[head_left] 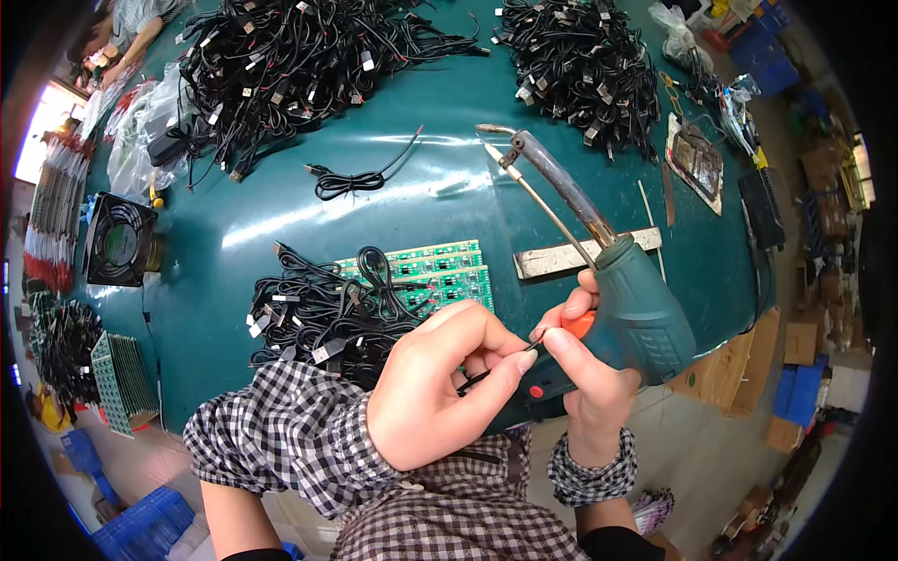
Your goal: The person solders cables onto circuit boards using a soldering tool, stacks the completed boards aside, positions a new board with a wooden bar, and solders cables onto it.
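My left hand point(440, 383) pinches a thin black cable point(475, 379) near its end between thumb and forefinger. Held in my right hand point(599, 379) is a green soldering gun point(645, 304) with an orange trigger; its metal barrel and bent tip point up and away to the left. The right thumb and a finger also close at the end of the cable, touching its fine wires. Just beyond my left hand lie green circuit boards point(463, 271) in rows, partly covered by coiled black USB cables point(304, 323). Behind the gun, a pale bar point(543, 265) rests on the table.
Two large heaps of black USB cables point(281, 84) point(585, 75) cover the far side of the green table. One coiled cable point(351, 182) lies mid-table. A small fan point(120, 240) stands at the left, near upright boards point(124, 379). A stained pad point(694, 164) lies at the right.
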Demonstrator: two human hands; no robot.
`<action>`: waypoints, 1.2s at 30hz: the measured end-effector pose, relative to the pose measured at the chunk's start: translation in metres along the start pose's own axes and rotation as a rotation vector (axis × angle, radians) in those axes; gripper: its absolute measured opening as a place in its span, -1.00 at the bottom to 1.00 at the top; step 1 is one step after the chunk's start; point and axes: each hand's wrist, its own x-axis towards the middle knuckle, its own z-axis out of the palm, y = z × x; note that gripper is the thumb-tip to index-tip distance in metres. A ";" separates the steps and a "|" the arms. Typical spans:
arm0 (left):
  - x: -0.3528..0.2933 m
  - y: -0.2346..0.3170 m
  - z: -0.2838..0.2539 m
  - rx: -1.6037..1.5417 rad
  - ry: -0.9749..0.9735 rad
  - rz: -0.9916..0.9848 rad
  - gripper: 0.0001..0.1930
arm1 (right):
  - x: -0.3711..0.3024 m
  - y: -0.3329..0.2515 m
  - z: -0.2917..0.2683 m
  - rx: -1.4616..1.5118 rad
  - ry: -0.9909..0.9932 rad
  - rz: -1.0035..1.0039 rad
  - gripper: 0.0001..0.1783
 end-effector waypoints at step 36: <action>0.000 -0.003 0.007 0.417 0.223 0.589 -0.76 | 0.002 -0.005 0.000 0.290 0.055 0.210 -0.47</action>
